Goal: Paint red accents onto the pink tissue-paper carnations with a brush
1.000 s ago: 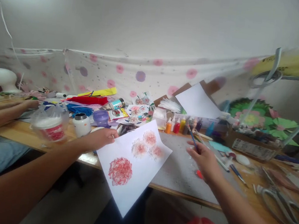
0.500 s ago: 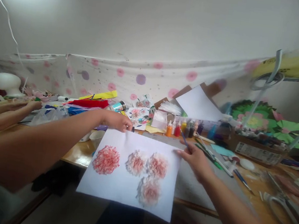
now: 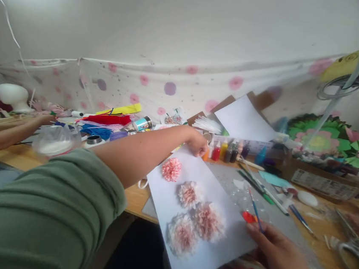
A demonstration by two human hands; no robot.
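paper (image 3: 214, 190) has swung round since earlier; left hand (image 3: 198, 142) pinches its far end, right hand (image 3: 277, 245) (slightly blurred, seemingly) a brush (image 3: 256, 209).

Coloured bottles (image 3: 224, 151) and scissors (image 3: 351, 246) suggest a craft workshop.

A plain white sheet (image 3: 164, 197) lies at a slant; near its far end sits a ruffled red-and-white flower (image 3: 171, 169), while three fluffy white flowers (image 3: 209, 222) with pinkish centres cluster on its nearer half. A slim blue paintbrush (image 3: 256, 211) tilts beside its right corner.
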